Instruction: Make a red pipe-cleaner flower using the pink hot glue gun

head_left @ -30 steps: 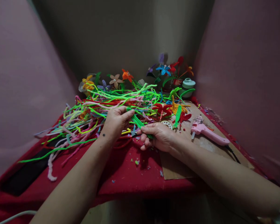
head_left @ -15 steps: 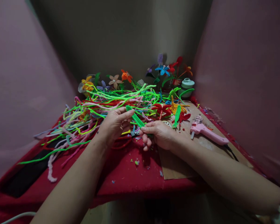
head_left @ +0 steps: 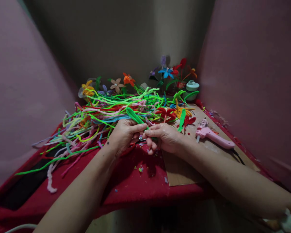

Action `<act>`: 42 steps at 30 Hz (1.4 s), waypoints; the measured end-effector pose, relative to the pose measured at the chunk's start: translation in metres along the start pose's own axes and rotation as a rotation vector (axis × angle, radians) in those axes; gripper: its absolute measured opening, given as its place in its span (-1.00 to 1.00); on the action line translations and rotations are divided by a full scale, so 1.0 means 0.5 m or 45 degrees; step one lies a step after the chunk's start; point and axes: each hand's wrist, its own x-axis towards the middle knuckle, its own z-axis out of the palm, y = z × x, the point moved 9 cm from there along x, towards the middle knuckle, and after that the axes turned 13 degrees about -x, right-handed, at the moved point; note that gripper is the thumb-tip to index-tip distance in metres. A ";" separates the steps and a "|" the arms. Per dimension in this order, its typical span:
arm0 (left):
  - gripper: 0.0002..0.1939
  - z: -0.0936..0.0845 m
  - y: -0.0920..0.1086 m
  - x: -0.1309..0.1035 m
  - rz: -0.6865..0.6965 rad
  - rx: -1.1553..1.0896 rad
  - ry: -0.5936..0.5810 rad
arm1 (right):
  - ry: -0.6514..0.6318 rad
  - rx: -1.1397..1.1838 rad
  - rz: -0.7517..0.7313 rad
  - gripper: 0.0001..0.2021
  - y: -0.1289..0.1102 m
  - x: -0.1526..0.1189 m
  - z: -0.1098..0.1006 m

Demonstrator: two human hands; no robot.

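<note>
Between my two hands is a green pipe-cleaner leaf (head_left: 134, 115), its rounded end pointing up and left, away from me. My left hand (head_left: 129, 132) pinches the lower part of the leaf between thumb and fingers. Right beside it, my right hand (head_left: 161, 134) pinches the leaf's near end, thumb and forefinger meeting there. The two hands almost touch. A tool lying under the fingers is mostly hidden. Just beyond my right hand lies a red pipe-cleaner flower (head_left: 165, 114), with another green leaf (head_left: 182, 119) to its right.
A tangled heap of coloured pipe cleaners (head_left: 111, 105) covers the left and middle of the red cloth (head_left: 133, 181). On the right, a pink glue gun (head_left: 214, 137) rests on a brown board (head_left: 181, 170). Finished flowers (head_left: 167, 72) and a pale green jar (head_left: 192, 86) stand behind.
My left hand has slid down the leaf towards my right hand, so the leaf's upper end now sticks out free. The whole view has shifted slightly.
</note>
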 end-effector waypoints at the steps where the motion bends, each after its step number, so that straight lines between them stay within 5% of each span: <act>1: -0.72 -0.003 0.001 0.000 0.005 0.008 0.020 | 0.023 -0.003 0.008 -0.89 -0.001 0.000 -0.002; 15: -0.67 -0.032 -0.001 0.010 0.049 0.138 0.175 | 0.316 -0.351 0.069 -0.76 -0.016 -0.012 -0.026; 17: -0.74 -0.042 0.041 0.004 0.253 0.374 0.254 | 0.318 -0.362 0.075 -0.76 -0.015 -0.010 -0.032; 20: -0.62 -0.029 0.141 -0.039 0.871 0.895 0.406 | 0.329 -0.389 0.081 -0.79 -0.015 -0.008 -0.043; 23: -0.73 0.048 0.143 -0.057 1.160 1.417 0.036 | 0.331 -0.486 0.113 -0.81 -0.014 -0.006 -0.048; 27: -0.86 0.091 0.086 -0.054 1.125 1.670 -0.380 | 0.330 -0.644 0.172 -0.79 -0.012 -0.006 -0.049; 34: -0.83 0.093 0.055 -0.045 1.007 1.754 -0.500 | 0.274 -0.806 0.237 -0.83 -0.009 -0.005 -0.053; 42: -0.73 0.100 0.048 -0.047 0.941 1.792 -0.516 | 0.095 -0.590 0.170 -0.80 -0.008 -0.007 -0.045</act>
